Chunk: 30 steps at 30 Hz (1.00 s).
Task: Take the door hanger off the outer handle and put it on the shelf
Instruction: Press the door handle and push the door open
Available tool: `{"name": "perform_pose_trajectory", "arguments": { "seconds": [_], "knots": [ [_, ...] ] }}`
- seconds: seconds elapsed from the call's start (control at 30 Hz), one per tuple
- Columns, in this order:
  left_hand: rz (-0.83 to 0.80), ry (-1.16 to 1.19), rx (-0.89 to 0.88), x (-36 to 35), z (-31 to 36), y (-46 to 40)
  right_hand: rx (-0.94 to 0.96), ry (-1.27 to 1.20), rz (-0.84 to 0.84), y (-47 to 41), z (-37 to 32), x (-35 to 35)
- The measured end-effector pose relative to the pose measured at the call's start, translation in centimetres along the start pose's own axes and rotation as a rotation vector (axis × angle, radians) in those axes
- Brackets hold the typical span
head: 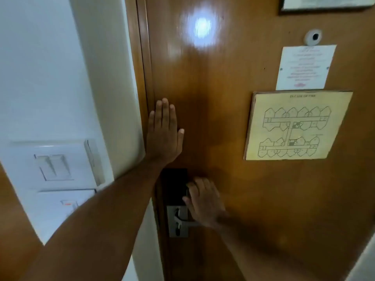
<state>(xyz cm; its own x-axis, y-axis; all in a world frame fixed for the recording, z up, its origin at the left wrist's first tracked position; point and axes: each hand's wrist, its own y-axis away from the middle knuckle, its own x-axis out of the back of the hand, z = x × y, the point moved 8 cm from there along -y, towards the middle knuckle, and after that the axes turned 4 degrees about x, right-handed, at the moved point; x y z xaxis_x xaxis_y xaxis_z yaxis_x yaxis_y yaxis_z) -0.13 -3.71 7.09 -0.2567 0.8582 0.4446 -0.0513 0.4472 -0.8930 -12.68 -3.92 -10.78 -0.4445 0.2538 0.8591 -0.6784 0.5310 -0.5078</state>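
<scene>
I face the inner side of a brown wooden door, which looks closed. My left hand lies flat on it near its left edge, fingers up and together, holding nothing. My right hand rests over the inner metal lever handle; its fingers reach the black lock box above the silver lock plate. The lever runs under the palm, and I cannot see whether the fingers wrap it. No door hanger and no shelf are in view; the outer handle is behind the door.
A white wall with light switches stands close on the left, beside the door frame. On the door hang a floor-plan sign, a white notice and a peephole.
</scene>
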Motion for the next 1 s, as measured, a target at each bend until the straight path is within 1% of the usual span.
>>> {"name": "perform_pose_trajectory", "arguments": {
  "seconds": [0.03,0.07,0.13,0.23,0.33,0.4,0.47,0.57,0.63,0.77,0.9,1.0],
  "knots": [
    [0.000,-0.011,0.013,0.0,-0.1,0.1,-0.003,-0.017,-0.026,1.0,-0.5,-2.0],
    [-0.002,-0.006,0.018,0.2,-0.1,-0.2,-0.037,-0.097,-0.129,1.6,-0.8,-3.9],
    [0.001,-0.010,-0.004,0.4,0.1,-0.2,-0.094,-0.142,-0.306,3.4,-1.8,-7.8],
    [-0.013,0.000,-0.027,0.3,0.1,0.0,-0.163,-0.119,-0.357,3.1,-1.0,-9.6],
    [0.006,0.002,-0.031,0.7,0.1,0.0,-0.215,-0.129,-0.400,3.0,-0.5,-10.4],
    [0.024,0.009,-0.036,1.0,0.2,-0.1,-0.261,-0.180,-0.412,3.5,-0.4,-11.2],
    [0.028,0.014,-0.043,1.1,0.1,0.0,-0.294,-0.241,-0.387,4.1,-0.2,-12.1],
    [0.030,0.008,-0.049,1.1,0.2,-0.1,-0.303,-0.293,-0.348,4.2,0.2,-12.5],
    [0.011,0.011,-0.045,1.4,0.4,0.2,-0.301,-0.320,-0.368,4.4,0.2,-12.6],
    [-0.046,0.013,-0.027,2.1,0.5,1.7,-0.274,-0.321,-0.423,5.4,-0.2,-11.6],
    [-0.107,0.018,-0.047,3.7,0.7,3.3,-0.260,-0.324,-0.516,6.7,-1.0,-10.7],
    [-0.128,0.020,-0.058,6.0,0.9,4.6,-0.287,-0.287,-0.558,8.6,-1.8,-9.8]
  ]
}}
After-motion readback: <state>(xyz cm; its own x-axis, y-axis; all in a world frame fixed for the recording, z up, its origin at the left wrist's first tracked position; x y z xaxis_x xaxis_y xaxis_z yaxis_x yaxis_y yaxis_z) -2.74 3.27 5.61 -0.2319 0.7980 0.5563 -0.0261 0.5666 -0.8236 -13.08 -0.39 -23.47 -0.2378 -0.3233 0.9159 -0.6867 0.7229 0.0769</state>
